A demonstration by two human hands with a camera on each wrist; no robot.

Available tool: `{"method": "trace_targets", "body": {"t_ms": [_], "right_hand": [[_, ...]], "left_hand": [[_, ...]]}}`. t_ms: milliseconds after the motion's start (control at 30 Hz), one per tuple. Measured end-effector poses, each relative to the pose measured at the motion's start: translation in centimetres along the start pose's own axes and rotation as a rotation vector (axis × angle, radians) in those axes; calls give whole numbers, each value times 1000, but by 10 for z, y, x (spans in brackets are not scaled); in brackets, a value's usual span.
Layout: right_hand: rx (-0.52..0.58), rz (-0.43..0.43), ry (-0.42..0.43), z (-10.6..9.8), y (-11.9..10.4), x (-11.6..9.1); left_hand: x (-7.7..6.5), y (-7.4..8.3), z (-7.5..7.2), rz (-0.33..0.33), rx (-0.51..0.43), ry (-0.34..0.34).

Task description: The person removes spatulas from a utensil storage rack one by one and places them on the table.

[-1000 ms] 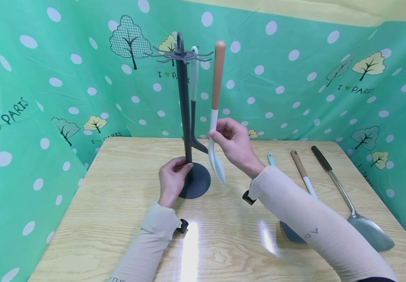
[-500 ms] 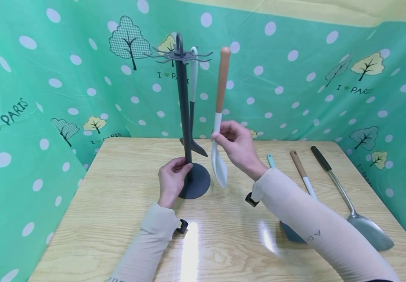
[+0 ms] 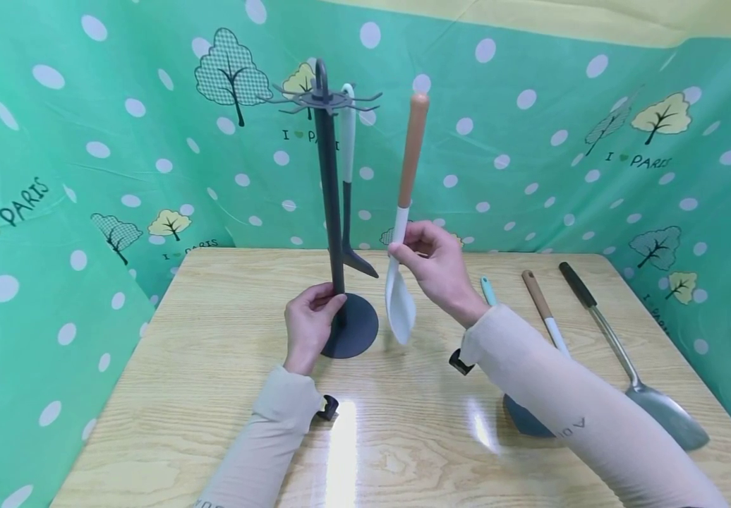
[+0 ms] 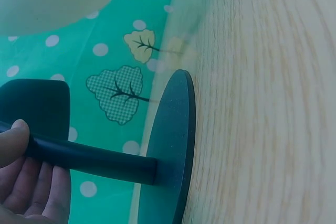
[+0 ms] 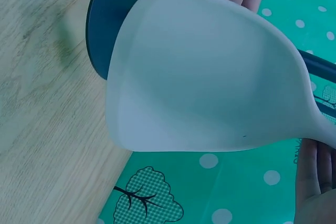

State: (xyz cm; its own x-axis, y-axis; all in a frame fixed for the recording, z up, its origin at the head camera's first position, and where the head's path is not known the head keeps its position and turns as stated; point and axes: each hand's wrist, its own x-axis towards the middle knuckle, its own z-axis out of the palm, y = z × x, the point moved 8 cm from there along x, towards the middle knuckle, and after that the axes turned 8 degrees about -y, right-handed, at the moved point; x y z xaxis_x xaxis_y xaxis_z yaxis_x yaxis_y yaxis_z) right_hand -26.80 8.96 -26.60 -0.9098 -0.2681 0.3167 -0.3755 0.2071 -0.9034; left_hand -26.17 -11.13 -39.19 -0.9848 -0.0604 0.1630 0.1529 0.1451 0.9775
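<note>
In the head view my left hand (image 3: 312, 324) grips the dark pole (image 3: 330, 204) of a utensil stand low down, just above its round base (image 3: 360, 331). My right hand (image 3: 435, 264) pinches a white spatula (image 3: 401, 303) by its neck, to the right of the stand. The spatula's brown handle (image 3: 413, 152) points up and leans slightly right. Its broad white blade (image 5: 210, 77) hangs below the fingers, apart from the stand, and fills much of the right wrist view. A dark-bladed turner with a pale handle (image 3: 348, 141) hangs from the hook ring (image 3: 324, 100).
On the wooden table (image 3: 200, 395) at right lie a metal wok turner (image 3: 664, 409), a utensil with a brown-and-white handle (image 3: 540, 296) and one with a mint handle (image 3: 487, 289). My right sleeve hides parts of them. Patterned green cloth (image 3: 499, 197) stands behind.
My right hand has moved right and slightly down with the spatula, away from the stand, and the handle leans more. The hanging turner sways slightly. My left hand stays on the pole.
</note>
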Motion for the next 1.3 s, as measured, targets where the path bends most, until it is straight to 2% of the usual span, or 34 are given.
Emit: {"method": "trace_targets", "body": {"t_ms": [67,367,600,767,967,1067,1300], "right_hand": [[-2,9,2,-1,1,-1],[-11,12,8,-9,3,-5],[-12,3,8,-14,5,-7],[-26,12,11,-18,7,-9],[-36,48,27,-25,13,-14],[-36,57,35,-29,15,-15],[-42,69,41,-38,21,-21]], "left_hand": [[-4,9,0,3,8,0],[-6,13,1,16,2,-8],[10,-26,1,40,-31,14],[10,-27,1,50,-36,13],[11,-28,1,22,-43,2],[10,-26,1,12,-40,-1],[-3,7,0,11,-17,-1]]}}
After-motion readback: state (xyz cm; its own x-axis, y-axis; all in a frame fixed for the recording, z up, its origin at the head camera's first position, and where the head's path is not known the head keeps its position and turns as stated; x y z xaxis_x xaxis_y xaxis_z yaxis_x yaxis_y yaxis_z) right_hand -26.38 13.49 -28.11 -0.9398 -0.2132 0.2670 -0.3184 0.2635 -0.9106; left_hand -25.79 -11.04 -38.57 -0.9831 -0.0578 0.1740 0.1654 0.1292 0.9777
